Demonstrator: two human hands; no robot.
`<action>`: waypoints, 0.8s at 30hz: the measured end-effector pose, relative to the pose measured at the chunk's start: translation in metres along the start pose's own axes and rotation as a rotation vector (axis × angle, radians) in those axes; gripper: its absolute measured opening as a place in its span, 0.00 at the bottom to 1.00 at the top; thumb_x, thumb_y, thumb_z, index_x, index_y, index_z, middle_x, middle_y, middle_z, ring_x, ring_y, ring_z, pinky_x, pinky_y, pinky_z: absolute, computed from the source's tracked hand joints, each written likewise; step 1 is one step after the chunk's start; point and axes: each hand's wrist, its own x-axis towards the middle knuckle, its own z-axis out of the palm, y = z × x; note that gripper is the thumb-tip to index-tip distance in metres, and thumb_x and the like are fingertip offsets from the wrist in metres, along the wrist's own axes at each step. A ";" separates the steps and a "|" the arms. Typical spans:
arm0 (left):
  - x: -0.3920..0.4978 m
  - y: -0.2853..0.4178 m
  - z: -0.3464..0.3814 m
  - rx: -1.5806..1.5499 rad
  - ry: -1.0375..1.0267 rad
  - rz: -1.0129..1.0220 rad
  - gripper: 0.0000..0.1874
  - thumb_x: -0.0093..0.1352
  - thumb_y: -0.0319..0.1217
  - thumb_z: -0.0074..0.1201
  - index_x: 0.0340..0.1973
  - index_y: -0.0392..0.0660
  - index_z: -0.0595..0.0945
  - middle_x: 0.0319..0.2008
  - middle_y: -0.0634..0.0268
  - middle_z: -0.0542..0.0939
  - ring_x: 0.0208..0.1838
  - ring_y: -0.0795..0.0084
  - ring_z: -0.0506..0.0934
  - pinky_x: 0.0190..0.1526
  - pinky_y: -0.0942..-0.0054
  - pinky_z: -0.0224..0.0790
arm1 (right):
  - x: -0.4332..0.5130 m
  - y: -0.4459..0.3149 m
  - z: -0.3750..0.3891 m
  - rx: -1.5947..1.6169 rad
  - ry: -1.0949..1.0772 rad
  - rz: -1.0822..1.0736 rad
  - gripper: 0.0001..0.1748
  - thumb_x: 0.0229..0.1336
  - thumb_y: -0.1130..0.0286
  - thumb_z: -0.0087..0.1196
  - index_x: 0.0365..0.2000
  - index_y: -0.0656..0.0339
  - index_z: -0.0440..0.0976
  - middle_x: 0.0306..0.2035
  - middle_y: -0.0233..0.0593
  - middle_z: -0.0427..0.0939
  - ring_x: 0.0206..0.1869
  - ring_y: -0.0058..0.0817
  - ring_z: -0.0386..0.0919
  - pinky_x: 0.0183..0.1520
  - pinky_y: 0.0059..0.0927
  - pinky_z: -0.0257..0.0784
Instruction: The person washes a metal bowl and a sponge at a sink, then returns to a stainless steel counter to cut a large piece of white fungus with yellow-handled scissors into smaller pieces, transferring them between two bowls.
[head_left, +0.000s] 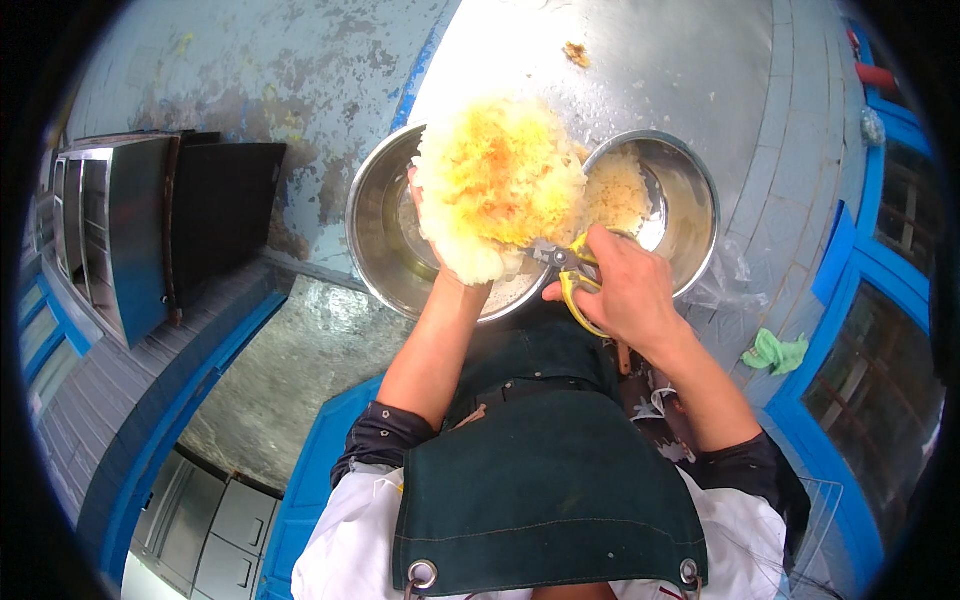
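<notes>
A large, frilly, pale yellow tremella-like fungus (502, 176) with an orange-yellow centre rests on my left hand (429, 217), which is mostly hidden beneath it. My right hand (630, 292) grips yellow-handled scissors (574, 274), their dark blades at the lower right edge of the fungus. Whether the blades are apart cannot be told. Under the left hand and fungus is a wide steel bowl (365, 247). To its right, a second steel bowl (709, 202) holds pale yellowish pieces (619, 191).
Both bowls stand at the near edge of a wet metal tabletop (697, 67), where a small brown scrap (577, 54) lies. Clear plastic (727, 281) and a green cloth (776, 352) lie on the tiled ledge at right. A metal cabinet (135, 232) is at left.
</notes>
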 end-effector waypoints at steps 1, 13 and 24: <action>0.002 0.001 0.000 0.082 0.009 0.013 0.40 0.73 0.65 0.32 0.70 0.51 0.64 0.70 0.60 0.65 0.71 0.57 0.64 0.70 0.51 0.56 | -0.001 0.000 0.003 0.024 0.036 0.015 0.30 0.43 0.51 0.73 0.31 0.62 0.68 0.24 0.44 0.76 0.28 0.46 0.78 0.30 0.42 0.71; 0.011 0.006 0.007 -0.135 -0.095 -0.179 0.41 0.72 0.66 0.33 0.69 0.49 0.65 0.68 0.56 0.68 0.68 0.50 0.67 0.68 0.47 0.58 | 0.000 0.006 -0.034 0.461 0.194 0.355 0.24 0.45 0.59 0.75 0.30 0.61 0.70 0.26 0.41 0.79 0.28 0.43 0.81 0.30 0.35 0.72; 0.011 -0.004 0.008 -0.064 0.065 -0.164 0.40 0.72 0.63 0.36 0.66 0.43 0.69 0.63 0.53 0.72 0.63 0.50 0.72 0.66 0.52 0.62 | 0.047 -0.022 -0.004 0.536 0.093 0.052 0.16 0.48 0.74 0.66 0.36 0.61 0.71 0.30 0.44 0.80 0.33 0.39 0.83 0.36 0.34 0.75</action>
